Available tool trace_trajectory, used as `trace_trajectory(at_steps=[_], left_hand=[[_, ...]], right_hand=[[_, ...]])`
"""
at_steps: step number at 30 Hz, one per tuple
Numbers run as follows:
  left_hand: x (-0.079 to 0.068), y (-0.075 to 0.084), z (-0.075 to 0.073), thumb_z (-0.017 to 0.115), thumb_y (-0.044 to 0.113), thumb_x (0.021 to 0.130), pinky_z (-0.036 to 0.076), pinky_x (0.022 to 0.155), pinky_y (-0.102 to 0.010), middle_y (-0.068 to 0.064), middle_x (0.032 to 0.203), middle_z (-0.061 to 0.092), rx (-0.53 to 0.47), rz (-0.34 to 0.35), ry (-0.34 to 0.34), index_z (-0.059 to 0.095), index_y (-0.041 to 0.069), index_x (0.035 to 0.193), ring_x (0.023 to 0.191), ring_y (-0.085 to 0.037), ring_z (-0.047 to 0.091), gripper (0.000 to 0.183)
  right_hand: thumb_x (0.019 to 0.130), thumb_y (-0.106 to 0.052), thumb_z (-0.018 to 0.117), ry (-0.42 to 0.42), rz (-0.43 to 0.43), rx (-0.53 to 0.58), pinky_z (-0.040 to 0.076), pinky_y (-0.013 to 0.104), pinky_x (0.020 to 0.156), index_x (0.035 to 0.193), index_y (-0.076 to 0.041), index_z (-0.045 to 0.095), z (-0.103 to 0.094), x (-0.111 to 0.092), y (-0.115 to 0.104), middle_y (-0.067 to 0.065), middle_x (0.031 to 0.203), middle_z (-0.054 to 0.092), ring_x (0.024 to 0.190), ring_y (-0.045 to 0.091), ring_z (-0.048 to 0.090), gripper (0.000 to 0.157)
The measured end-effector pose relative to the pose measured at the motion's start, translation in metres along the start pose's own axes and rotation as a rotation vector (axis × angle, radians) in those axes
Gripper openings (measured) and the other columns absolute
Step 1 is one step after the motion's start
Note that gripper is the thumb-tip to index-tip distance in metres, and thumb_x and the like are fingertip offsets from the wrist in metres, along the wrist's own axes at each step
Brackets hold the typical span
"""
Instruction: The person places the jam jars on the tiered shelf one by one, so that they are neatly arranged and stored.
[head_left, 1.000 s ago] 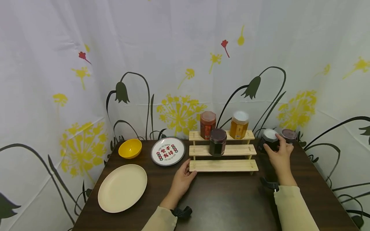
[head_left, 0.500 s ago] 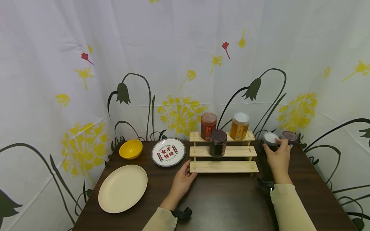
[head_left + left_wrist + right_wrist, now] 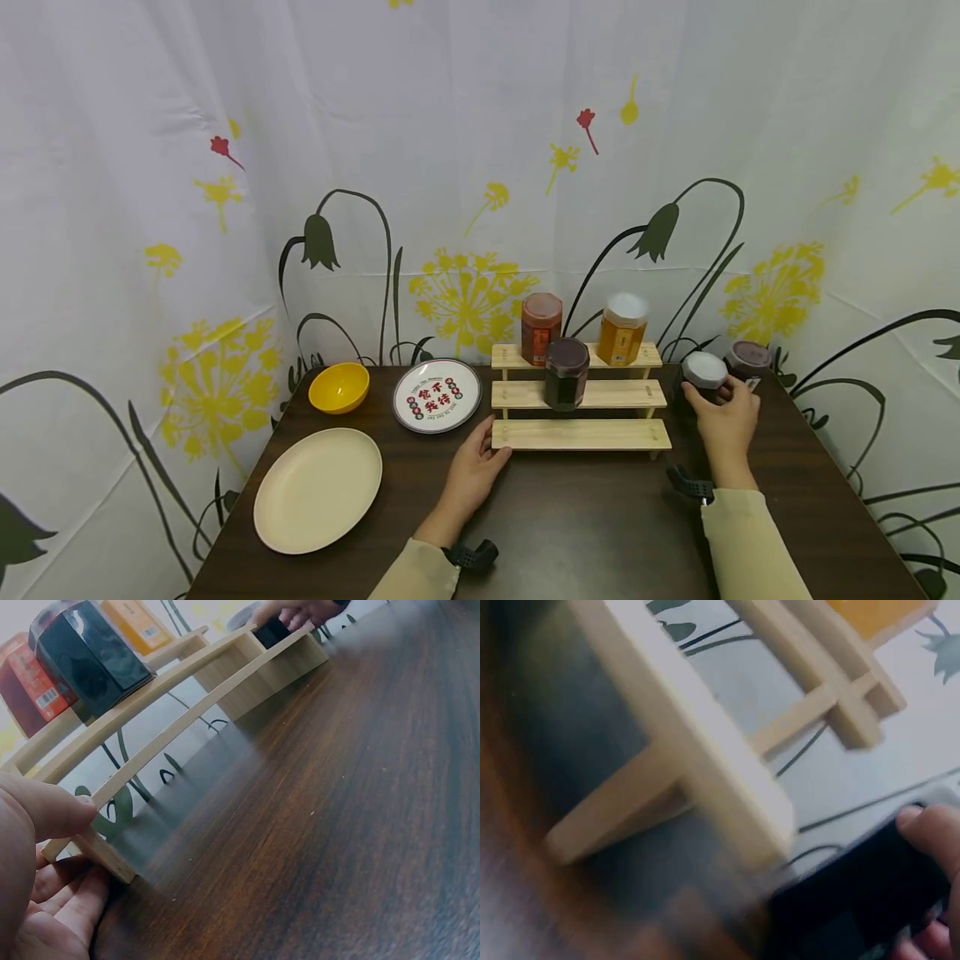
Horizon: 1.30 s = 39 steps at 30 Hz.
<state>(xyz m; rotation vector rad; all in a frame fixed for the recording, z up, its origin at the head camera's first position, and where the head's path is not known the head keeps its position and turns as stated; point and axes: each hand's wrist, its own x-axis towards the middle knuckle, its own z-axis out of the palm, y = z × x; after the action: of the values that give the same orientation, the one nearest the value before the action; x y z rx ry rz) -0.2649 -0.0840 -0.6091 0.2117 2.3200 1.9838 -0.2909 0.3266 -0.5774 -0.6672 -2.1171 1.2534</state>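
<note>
My left hand [image 3: 474, 471] grips the left end of the lowest tier of a three-tier wooden display rack [image 3: 581, 433]. In the left wrist view its thumb [image 3: 71, 816] lies on the plank's edge, with the other fingers curled below. My right hand [image 3: 726, 425] holds a dark jar with a white lid [image 3: 705, 369], just right of the rack. The right wrist view has this dark jar [image 3: 862, 892] close beside the rack's plank ends, the thumb across its upper part. On the rack stand a red jar [image 3: 541, 329], an amber jar [image 3: 622, 332] and a dark jar with a purplish lid [image 3: 566, 375].
Behind my right hand stands another jar with a purplish lid [image 3: 748, 357]. To the left are a yellow bowl [image 3: 339, 388], a round plate with red lettering [image 3: 437, 396] and a large cream plate [image 3: 318, 492]. A patterned curtain [image 3: 480, 125] hangs behind the dark wooden table [image 3: 577, 525].
My right hand and the white-lidded jar have shifted slightly toward me, and more of the lid now shows. My left hand stays at the rack's left end.
</note>
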Motion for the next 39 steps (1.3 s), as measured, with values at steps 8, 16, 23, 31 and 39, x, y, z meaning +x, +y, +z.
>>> trace_trajectory(at_steps=[8,16,23,31,39], left_hand=[[0.001,-0.001,-0.001,0.073,0.01,0.104,0.056,0.114,-0.037,-0.025,0.157,0.058,0.012,0.009,-0.005,0.041,-0.002,0.165,0.141,-0.036,0.061,0.07],[0.002,0.0,-0.002,0.073,0.01,0.104,0.055,0.114,-0.034,-0.025,0.156,0.058,0.008,-0.005,0.001,0.04,-0.001,0.166,0.142,-0.035,0.06,0.07],[0.001,-0.001,-0.001,0.073,0.011,0.105,0.054,0.117,-0.042,-0.025,0.158,0.057,0.025,0.005,-0.001,0.04,-0.001,0.166,0.143,-0.036,0.06,0.07],[0.001,0.0,0.0,0.073,0.008,0.104,0.056,0.113,-0.035,-0.027,0.157,0.057,0.001,0.015,-0.002,0.04,-0.003,0.165,0.143,-0.037,0.06,0.07],[0.002,0.0,0.0,0.072,0.007,0.105,0.056,0.113,-0.035,-0.029,0.157,0.056,-0.013,0.021,-0.01,0.038,-0.005,0.165,0.143,-0.039,0.059,0.07]], right_hand=[[0.091,-0.029,0.091,0.04,-0.005,0.15,0.041,0.016,0.082,0.141,-0.001,0.066,0.0,-0.009,0.027,-0.008,0.108,0.054,0.097,0.001,0.05,0.063],[0.096,-0.011,0.083,-0.162,0.098,0.353,0.043,0.029,0.117,0.16,-0.002,0.031,0.001,-0.006,0.034,0.006,0.146,0.051,0.136,0.022,0.051,0.083],[0.095,-0.005,0.081,-0.251,0.02,0.165,0.032,0.066,0.129,0.167,0.005,0.03,-0.003,-0.006,0.035,0.033,0.165,0.042,0.155,0.05,0.04,0.089],[0.088,-0.013,0.092,-0.151,-0.092,0.096,0.037,0.067,0.119,0.154,0.007,0.048,-0.003,-0.013,0.034,0.032,0.147,0.049,0.139,0.046,0.047,0.082],[0.087,-0.009,0.092,-0.019,-0.118,0.188,0.04,0.039,0.118,0.145,0.003,0.048,-0.002,-0.015,0.032,0.022,0.147,0.053,0.14,0.034,0.051,0.074]])
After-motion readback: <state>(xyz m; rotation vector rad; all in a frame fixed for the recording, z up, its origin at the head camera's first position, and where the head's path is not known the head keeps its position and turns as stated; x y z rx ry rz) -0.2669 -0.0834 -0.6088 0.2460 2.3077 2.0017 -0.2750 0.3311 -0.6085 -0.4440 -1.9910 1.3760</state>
